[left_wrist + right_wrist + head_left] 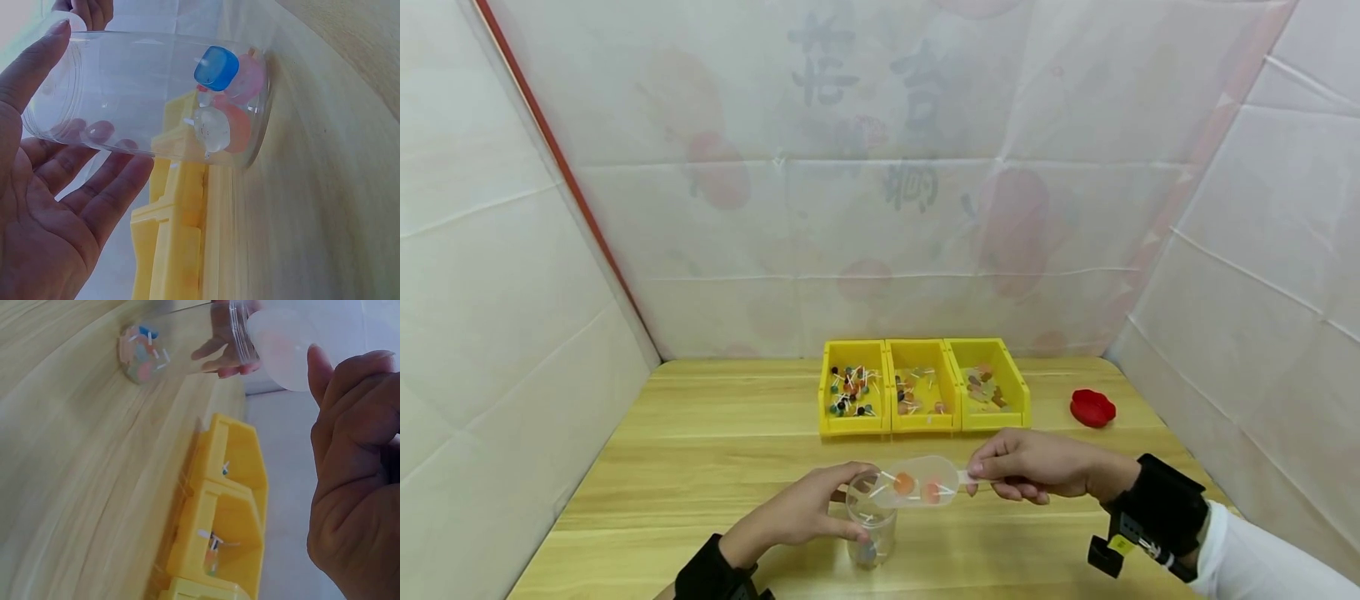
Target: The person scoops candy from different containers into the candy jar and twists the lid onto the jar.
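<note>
My left hand [805, 506] holds a clear plastic jar [883, 546] upright on the table, thumb and fingers around its side. Inside, at the bottom, lie several lollipops, among them a blue one [217, 69], a clear one [212, 129] and pink ones. A translucent scoop [942, 468] is pinched by its handle in my right hand [1037, 467]. Its front end overlaps the jar's mouth in the head view. On the scoop rest an orange lollipop [904, 483] and a reddish lollipop [932, 493], with white sticks pointing toward the jar.
Three yellow bins stand joined in a row behind the hands: the left bin [854, 426] holds many lollipops, the middle bin [927, 422] fewer, the right bin [996, 421] some pale and orange pieces. A red scalloped lid [1093, 408] lies at right. Fabric walls enclose the wooden table [715, 433].
</note>
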Demonstrator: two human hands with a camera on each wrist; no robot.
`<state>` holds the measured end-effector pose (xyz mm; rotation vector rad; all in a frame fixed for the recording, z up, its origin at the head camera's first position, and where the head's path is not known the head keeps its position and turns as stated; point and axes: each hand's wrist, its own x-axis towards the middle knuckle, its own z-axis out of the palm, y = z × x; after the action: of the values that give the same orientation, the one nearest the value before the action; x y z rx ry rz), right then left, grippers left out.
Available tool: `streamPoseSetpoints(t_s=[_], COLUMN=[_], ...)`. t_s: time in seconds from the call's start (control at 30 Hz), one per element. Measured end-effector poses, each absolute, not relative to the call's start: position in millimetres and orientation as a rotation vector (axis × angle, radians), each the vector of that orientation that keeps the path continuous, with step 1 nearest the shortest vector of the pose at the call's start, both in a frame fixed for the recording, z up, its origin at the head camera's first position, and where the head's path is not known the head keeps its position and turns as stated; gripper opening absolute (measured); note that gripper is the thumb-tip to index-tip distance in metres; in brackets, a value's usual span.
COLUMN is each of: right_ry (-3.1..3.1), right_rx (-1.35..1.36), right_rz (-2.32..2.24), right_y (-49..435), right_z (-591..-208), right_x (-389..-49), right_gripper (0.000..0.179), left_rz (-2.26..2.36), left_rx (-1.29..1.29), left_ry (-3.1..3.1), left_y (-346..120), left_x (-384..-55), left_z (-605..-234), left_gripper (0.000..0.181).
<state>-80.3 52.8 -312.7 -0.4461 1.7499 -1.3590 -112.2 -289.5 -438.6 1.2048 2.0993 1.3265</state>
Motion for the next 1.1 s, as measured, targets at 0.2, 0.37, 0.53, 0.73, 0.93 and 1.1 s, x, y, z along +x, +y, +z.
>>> streamPoseSetpoints(t_s=[0.2, 0.37, 0.53, 0.73, 0.93, 1.1], right_ry=[1.786, 1.799, 1.831, 1.812, 1.762, 1.769], right_rx=[-0.490, -0.498, -0.502, -0.479, -0.475, -0.460], right_rz=[-1.305, -1.263, -1.220, -1.243, -1.301, -1.345], right_y=[47.3, 43.6, 40.2, 39.2, 44.3, 53.4], right_z=[-301.7, -290.9, -282.6, -282.9, -289.7, -292.2], right_x=[-84.9, -87.1, -88.1, -83.8, -76.9, -74.6], right_gripper=[0.037, 0.033, 0.034, 0.034, 0.035, 0.035], left_rz=[1.333, 1.310, 1.317, 1.309, 1.308, 1.279], left_rx=[1.217, 1.219, 1.222, 1.236, 1.238, 1.284], left_ry=[2.096, 2.111, 2.102, 2.122, 2.108, 2.103], left_y=[-289.1, -290.3, -290.7, -290.5, -288.8, -290.9], left_x=[-113.9, -113.7, -113.5, -112.1, -110.5, -111.3], left_z=[-437.2, -436.7, -435.9, -436.9, -439.0, -437.6], left_gripper=[0.068, 0.067, 0.066, 0.066, 0.068, 0.075])
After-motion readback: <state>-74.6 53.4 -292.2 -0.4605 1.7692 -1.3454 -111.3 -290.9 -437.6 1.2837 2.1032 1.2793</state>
